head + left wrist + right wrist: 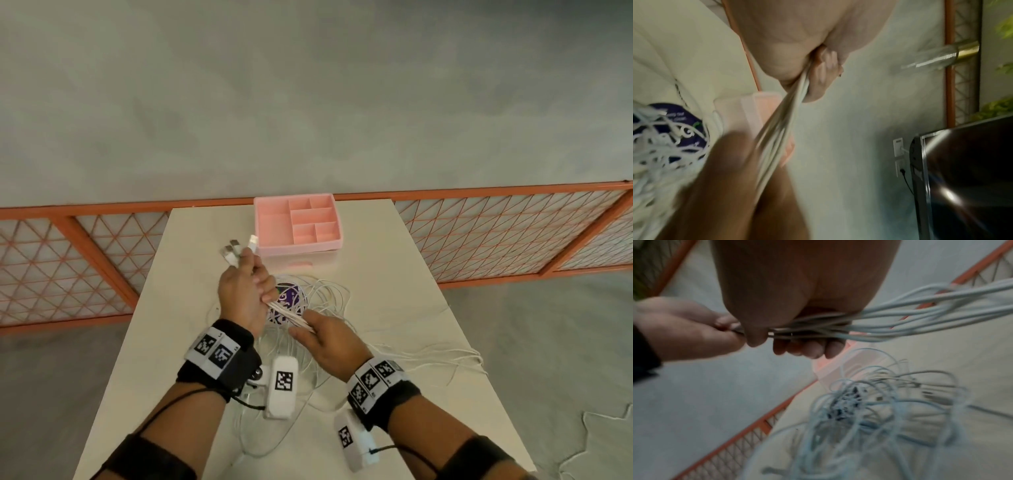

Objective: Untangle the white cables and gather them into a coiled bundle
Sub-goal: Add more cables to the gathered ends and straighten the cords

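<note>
Above table (394, 240): both hands clutch white cables (291, 317) (plugs up).

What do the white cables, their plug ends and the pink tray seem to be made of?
White cables: probably soft plastic or rubber sheath, matte; they bend in loose loops. Plug ends: white housings with grey tips that look like metal, though they are small. Pink tray: apparently rigid moulded plastic, smooth, with thin straight dividers.

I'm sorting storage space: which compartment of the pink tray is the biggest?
The tall compartment along the left side of the pink tray; it runs the tray's full depth, while the others on the right are smaller cells.
</note>
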Available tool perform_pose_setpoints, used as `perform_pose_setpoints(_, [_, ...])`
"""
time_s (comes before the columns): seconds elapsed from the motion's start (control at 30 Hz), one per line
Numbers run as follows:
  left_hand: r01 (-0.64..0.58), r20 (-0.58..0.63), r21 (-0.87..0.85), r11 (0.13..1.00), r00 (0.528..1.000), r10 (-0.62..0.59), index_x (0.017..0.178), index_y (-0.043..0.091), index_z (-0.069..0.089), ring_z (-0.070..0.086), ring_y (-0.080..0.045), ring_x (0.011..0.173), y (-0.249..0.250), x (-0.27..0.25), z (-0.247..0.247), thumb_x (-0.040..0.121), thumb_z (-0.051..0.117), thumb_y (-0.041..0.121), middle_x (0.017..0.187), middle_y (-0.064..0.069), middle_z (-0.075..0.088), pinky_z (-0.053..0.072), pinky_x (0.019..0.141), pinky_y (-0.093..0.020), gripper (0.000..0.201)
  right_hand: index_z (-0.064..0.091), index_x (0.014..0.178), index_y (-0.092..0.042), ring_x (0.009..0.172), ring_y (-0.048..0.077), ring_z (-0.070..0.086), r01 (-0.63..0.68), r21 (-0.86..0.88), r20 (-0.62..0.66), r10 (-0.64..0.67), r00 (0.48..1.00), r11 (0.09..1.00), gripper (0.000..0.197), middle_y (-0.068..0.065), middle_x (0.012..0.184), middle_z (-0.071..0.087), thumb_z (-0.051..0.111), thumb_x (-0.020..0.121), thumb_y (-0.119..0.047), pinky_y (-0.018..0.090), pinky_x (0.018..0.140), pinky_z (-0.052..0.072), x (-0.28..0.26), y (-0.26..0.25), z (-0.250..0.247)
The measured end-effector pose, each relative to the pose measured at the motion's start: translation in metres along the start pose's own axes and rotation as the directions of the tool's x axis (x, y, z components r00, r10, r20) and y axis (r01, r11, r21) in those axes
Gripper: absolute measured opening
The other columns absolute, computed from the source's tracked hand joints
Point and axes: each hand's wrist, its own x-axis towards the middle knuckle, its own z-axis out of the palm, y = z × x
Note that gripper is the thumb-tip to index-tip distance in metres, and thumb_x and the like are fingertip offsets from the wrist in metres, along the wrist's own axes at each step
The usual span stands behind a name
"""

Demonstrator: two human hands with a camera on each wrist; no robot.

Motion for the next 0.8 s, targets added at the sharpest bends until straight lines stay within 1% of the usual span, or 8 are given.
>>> perform_pose_setpoints(0.1, [-0.082, -0.064, -0.022, 0.996, 0.995, 0.081, 0.075, 0.017, 0.050, 0.025, -0.006, 0.041, 0.025, 0.015, -0.020, 0.106, 0.043, 0.035, 0.052, 0.008, 0.033, 0.024, 0.037, -0.019, 0.036, 0.051, 0.089, -0.021, 0.079, 0.027, 0.058, -0.080, -0.153, 0.059, 0.090, 0.994, 0.985, 0.032, 0.005, 0.079, 0.061, 0.043, 0.100, -0.051, 0.034, 0.066, 0.038, -0.012, 0.038, -0.004])
perform_pose_setpoints(0.17, [-0.106, -0.091, -0.046, 0.993, 0.991, 0.102, 0.075, 0.019, 0.050, 0.025, -0.006, 0.040, 0.037, 0.022, -0.033, 0.106, 0.042, 0.037, 0.051, 0.008, 0.033, 0.024, 0.037, -0.019, 0.037, 0.054, 0.091, -0.020, 0.084, 0.029, 0.061, -0.160, -0.223, 0.060, 0.178, 0.982, 0.962, 0.035, 0.008, 0.084, 0.065, 0.045, 0.099, -0.053, 0.035, 0.070, 0.044, -0.021, 0.065, -0.011])
perform_pose_setpoints(0.33, [-0.107, -0.157, -0.084, 0.991, 0.983, 0.093, 0.071, 0.020, 0.046, 0.022, -0.005, 0.037, 0.053, 0.030, -0.052, 0.107, 0.037, 0.038, 0.048, 0.009, 0.029, 0.019, 0.035, -0.017, 0.041, 0.048, 0.074, -0.024, 0.077, 0.024, 0.059, -0.404, -0.342, -0.014, 0.425, 0.905, 0.848, 0.039, -0.004, 0.073, 0.056, 0.048, 0.096, -0.055, 0.032, 0.068, 0.043, -0.051, 0.127, -0.038])
perform_pose_setpoints(0.5, [-0.032, -0.158, -0.028, 0.999, 0.987, 0.027, 0.071, 0.020, 0.046, 0.021, -0.004, 0.035, 0.043, 0.028, -0.057, 0.106, 0.039, 0.037, 0.046, 0.010, 0.030, 0.016, 0.034, -0.016, 0.040, 0.044, 0.068, -0.027, 0.080, 0.020, 0.058, -0.510, -0.504, -0.042, 0.570, 0.820, 0.697, 0.038, -0.011, 0.071, 0.051, 0.049, 0.096, -0.054, 0.028, 0.071, 0.042, -0.071, 0.167, -0.072])
perform_pose_setpoints(0.57, [0.057, -0.126, 0.033, 0.998, 0.991, -0.052, 0.072, 0.019, 0.047, 0.021, -0.004, 0.035, 0.037, 0.025, -0.058, 0.106, 0.041, 0.035, 0.047, 0.009, 0.030, 0.015, 0.034, -0.015, 0.038, 0.052, 0.076, -0.028, 0.082, 0.016, 0.062, -0.580, -0.560, -0.133, 0.626, 0.768, 0.592, 0.034, -0.011, 0.076, 0.057, 0.047, 0.096, -0.055, 0.030, 0.078, 0.048, -0.076, 0.177, -0.094])
perform_pose_setpoints(0.63, [0.188, -0.041, 0.138, 0.972, 0.982, -0.184, 0.074, 0.017, 0.049, 0.021, -0.005, 0.036, 0.030, 0.018, -0.058, 0.105, 0.043, 0.033, 0.050, 0.008, 0.029, 0.016, 0.033, -0.014, 0.036, 0.059, 0.084, -0.026, 0.079, 0.017, 0.062, -0.681, -0.548, -0.304, 0.643, 0.703, 0.485, 0.036, -0.008, 0.078, 0.062, 0.042, 0.097, -0.055, 0.033, 0.084, 0.049, -0.080, 0.185, -0.114])
perform_pose_setpoints(0.73, [0.263, 0.059, 0.364, 0.893, 0.951, -0.305, 0.078, 0.014, 0.051, 0.021, -0.007, 0.038, 0.011, 0.001, -0.051, 0.104, 0.046, 0.031, 0.055, 0.005, 0.027, 0.019, 0.033, -0.015, 0.031, 0.064, 0.088, -0.021, 0.079, 0.025, 0.064, -0.759, -0.441, -0.540, 0.534, 0.650, 0.478, 0.042, 0.002, 0.078, 0.066, 0.038, 0.099, -0.052, 0.038, 0.083, 0.050, -0.080, 0.188, -0.128])
perform_pose_setpoints(0.8, [0.254, 0.082, 0.467, 0.847, 0.941, -0.327, 0.080, 0.014, 0.050, 0.021, -0.008, 0.040, -0.004, -0.011, -0.044, 0.104, 0.047, 0.031, 0.057, 0.004, 0.028, 0.018, 0.036, -0.015, 0.030, 0.065, 0.092, -0.019, 0.087, 0.027, 0.063, -0.780, -0.416, -0.550, 0.554, 0.625, 0.467, 0.036, 0.005, 0.086, 0.067, 0.041, 0.100, -0.044, 0.040, 0.083, 0.053, -0.077, 0.190, -0.125])
